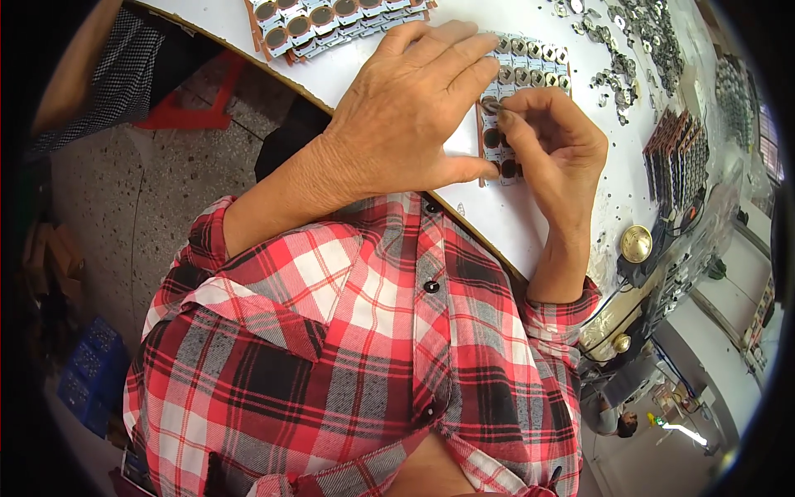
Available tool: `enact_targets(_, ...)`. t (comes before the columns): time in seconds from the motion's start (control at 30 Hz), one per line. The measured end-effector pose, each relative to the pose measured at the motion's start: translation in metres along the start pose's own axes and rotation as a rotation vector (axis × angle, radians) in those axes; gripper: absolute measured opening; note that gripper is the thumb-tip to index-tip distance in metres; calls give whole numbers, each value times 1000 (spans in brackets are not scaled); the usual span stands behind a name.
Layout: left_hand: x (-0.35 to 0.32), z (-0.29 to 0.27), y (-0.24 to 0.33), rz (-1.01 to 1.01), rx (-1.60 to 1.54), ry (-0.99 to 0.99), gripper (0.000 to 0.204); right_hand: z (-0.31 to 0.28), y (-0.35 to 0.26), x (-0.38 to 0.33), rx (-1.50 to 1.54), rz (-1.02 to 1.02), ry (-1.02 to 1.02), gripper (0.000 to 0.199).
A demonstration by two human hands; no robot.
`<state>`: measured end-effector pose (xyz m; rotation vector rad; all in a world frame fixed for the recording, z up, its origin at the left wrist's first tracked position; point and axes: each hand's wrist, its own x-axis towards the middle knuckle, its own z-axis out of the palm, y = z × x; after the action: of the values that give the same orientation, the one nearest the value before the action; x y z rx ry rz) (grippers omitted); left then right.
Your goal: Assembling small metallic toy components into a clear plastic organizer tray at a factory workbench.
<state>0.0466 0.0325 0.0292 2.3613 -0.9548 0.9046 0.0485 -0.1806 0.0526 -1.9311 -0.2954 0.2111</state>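
A panel of small circuit boards [492, 139] lies on the white tabletop, partly covered by both hands. Silver square-holed parts sit in rows on its far portion; the nearer rows show dark round spots. My left hand [406, 116] is stretched out over the panel's left side, fingers reaching its far rows and thumb resting by its near edge. Over the panel's middle, my right hand [559, 145] has thumb and forefinger pinched together at a round spot near the left edge. Whatever is between those fingertips is too small to make out.
Similar panels [323, 23] are stacked at the far left of the table [310, 79]. Loose metal parts [625, 54] lie scattered at the far right, near another stack of panels [677, 157] and a brass-coloured dome [636, 243]. A person's checked garment [124, 70] and a red stool [186, 112] are at left.
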Motion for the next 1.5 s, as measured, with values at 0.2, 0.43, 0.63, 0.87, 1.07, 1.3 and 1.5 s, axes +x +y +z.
enact_targets(0.2,11,-20,11,-293,-314,-250,83,-8,-15,2,180,170,-21,6)
enact_targets(0.43,-14,35,-18,247,417,125,87,-5,-8,3,9,7,-34,10)
enact_targets(0.63,8,-10,10,-308,-435,-219,83,-3,0,3,-26,-18,-87,9)
enact_targets(0.87,-3,8,18,-307,-289,-41,74,3,-5,1,-100,26,-19,7)
enact_targets(1.07,0,10,17,-295,-315,-35,74,0,-1,4,-183,-62,-59,6)
enact_targets(1.3,0,11,17,-322,-325,-136,79,-7,-2,11,-196,-69,-146,4)
enact_targets(1.5,-1,9,16,-322,-316,-174,88,-52,25,18,-395,-108,397,15)
